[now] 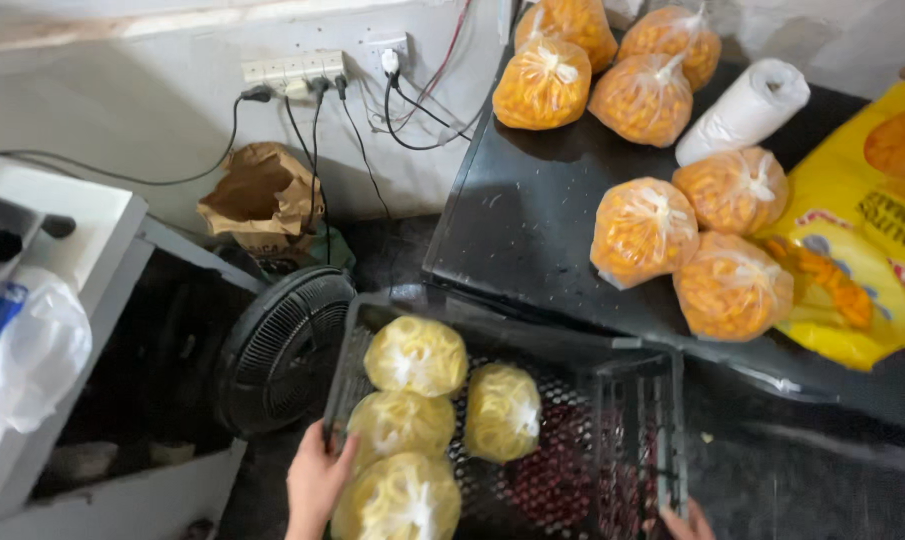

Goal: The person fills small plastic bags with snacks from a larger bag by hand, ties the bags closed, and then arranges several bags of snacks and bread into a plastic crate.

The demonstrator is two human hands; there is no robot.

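Observation:
My left hand [316, 482] grips the left rim of a black mesh crate [633, 400] near the bottom of the head view. My right hand [685, 523] shows only as fingertips at the crate's right rim. Inside the crate lie several clear bags of pale yellow ring snacks [416, 356], bunched toward the left side. Dark red bags [563, 478] sit beneath the mesh lower down.
A black table [518, 215] behind the crate carries several tied bags of orange puffed snacks [643, 232], a white roll of plastic bags [745, 110] and a large yellow sack [863, 250]. A black fan [278, 350], brown paper bag [263, 195], wall power strip [293, 70] and white machine [43, 330] stand left.

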